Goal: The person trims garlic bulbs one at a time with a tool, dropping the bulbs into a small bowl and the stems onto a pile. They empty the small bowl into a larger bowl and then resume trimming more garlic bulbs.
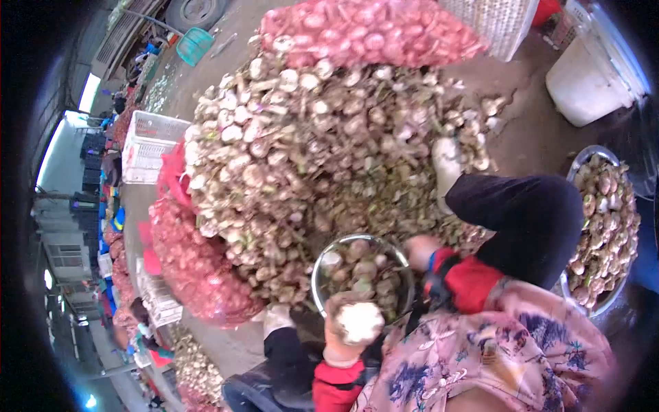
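My left hand (pixel 339 335) is closed around a garlic bulb (pixel 361 323), whose pale face looks bright and washed out. It is above the near edge of a round metal bowl (pixel 314 283) with several garlic bulbs (pixel 364 269) inside. My right hand (pixel 422 253) is at the bowl's right rim, fingers curled in and slightly blurred; what they hold, if anything, I cannot make out. Beyond the bowl spreads a large heap of garlic (pixel 309 137) with stems and roots on.
Red mesh sacks of garlic (pixel 371 31) lie behind the heap and at its left (pixel 199 264). White crates (pixel 147 147) stand farther left. At right are a white bucket (pixel 590 86) and a basin of garlic (pixel 604 226). People work in the left background. My legs flank the bowl.
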The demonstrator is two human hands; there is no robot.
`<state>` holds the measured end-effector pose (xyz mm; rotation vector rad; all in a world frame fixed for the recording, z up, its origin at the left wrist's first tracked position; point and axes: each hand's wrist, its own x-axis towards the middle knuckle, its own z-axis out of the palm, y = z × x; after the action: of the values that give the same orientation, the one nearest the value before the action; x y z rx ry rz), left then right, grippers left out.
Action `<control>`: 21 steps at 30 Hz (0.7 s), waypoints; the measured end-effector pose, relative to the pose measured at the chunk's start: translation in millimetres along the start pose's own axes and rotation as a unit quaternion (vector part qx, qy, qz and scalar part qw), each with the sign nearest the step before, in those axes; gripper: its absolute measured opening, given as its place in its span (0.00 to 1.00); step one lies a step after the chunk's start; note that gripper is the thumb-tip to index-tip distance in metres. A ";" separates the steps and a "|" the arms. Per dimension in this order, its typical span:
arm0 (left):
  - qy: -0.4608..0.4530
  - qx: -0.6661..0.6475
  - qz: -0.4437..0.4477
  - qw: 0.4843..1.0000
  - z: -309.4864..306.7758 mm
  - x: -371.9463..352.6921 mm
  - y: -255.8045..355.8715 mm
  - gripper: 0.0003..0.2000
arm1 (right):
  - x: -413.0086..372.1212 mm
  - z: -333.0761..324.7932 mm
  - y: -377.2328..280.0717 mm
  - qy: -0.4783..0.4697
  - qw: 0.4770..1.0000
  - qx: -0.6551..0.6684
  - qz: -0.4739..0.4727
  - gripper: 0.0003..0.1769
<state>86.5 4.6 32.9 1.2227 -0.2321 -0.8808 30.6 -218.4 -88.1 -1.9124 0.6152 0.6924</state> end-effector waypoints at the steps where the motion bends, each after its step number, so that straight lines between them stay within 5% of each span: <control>1: 0.036 0.161 0.060 0.985 -6.3 -8.5 1.2 0.21 | 20.7 20.5 20.9 0.108 0.989 0.100 0.008 0.16; 2: 0.083 0.245 0.086 0.962 -20.8 -11.8 -4.1 0.21 | 39.6 26.3 28.3 0.219 0.957 0.192 0.014 0.16; 4: 0.163 0.277 0.101 0.942 -38.3 -3.5 -11.6 0.19 | 24.1 3.5 -5.0 0.189 0.964 0.184 -0.043 0.17; 8: 0.263 0.283 0.139 0.912 -12.8 21.3 8.1 0.12 | -18.6 7.0 -44.5 0.286 0.898 0.263 -0.209 0.15; 10: 0.306 -0.076 0.111 0.943 -8.4 38.0 6.2 0.18 | -27.9 14.7 -55.4 0.306 0.861 0.208 -0.348 0.14; 12: 0.269 -0.229 0.087 0.932 -31.1 47.2 -10.8 0.22 | -36.4 18.8 -62.4 0.256 0.885 0.102 -0.376 0.14; 14: 0.304 -0.121 0.078 0.942 -21.0 57.6 -7.3 0.24 | -36.6 28.5 -69.7 0.205 0.920 0.097 -0.319 0.15; 16: 0.206 -0.335 -0.004 0.919 11.0 59.4 9.8 0.25 | -26.3 36.2 -70.4 0.233 0.901 0.110 -0.350 0.16; 17: 0.265 -0.356 0.018 0.896 15.6 61.1 5.2 0.22 | -21.9 38.7 -74.2 0.249 0.894 0.127 -0.351 0.16; 19: 0.220 -0.366 0.049 0.903 27.5 66.0 3.8 0.20 | -12.5 38.1 -70.0 0.229 0.900 0.181 -0.323 0.17; 20: 0.177 -0.374 0.084 0.907 30.6 65.6 3.7 0.19 | -4.9 38.3 -60.5 0.194 0.911 0.218 -0.293 0.17; 21: 0.194 -0.389 0.091 0.896 26.0 60.3 2.1 0.16 | 24.0 50.7 -40.7 0.125 0.954 0.249 -0.108 0.18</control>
<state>111.8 -55.8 26.8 0.5817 0.3100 -0.4632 64.9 -159.0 -97.9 -1.5662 0.6526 0.1315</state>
